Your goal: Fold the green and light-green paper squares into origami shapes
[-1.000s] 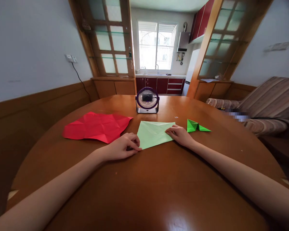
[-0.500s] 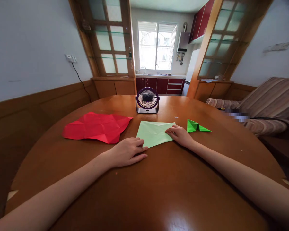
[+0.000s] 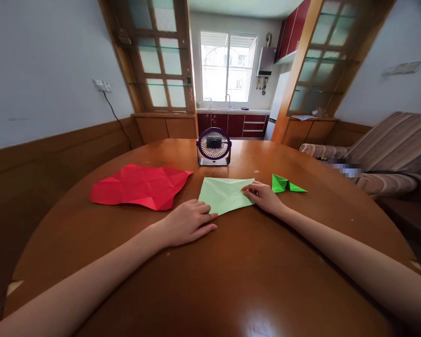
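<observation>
A pale green sheet of paper (image 3: 221, 193) with fold creases lies flat on the table between my hands. My left hand (image 3: 189, 222) rests at its near left corner, fingers stretched out and touching the lower edge. On the right part of the sheet lies my right hand (image 3: 263, 195), fingertips pressing on the paper with the fingers extended. Just right of that hand stands a folded bright green paper piece (image 3: 284, 183) with pointed ends. To the left, a creased red sheet of paper (image 3: 142, 186) lies spread out, untouched.
A small purple desk fan (image 3: 214, 146) stands beyond the pale green sheet on the round wooden table (image 3: 210, 290). A striped armchair (image 3: 382, 145) is at the right. A wall socket (image 3: 101, 85) with a black cord is on the left wall.
My left hand has slid very slightly to the right along the sheet's lower edge. My right hand and the papers look nearly the same.
</observation>
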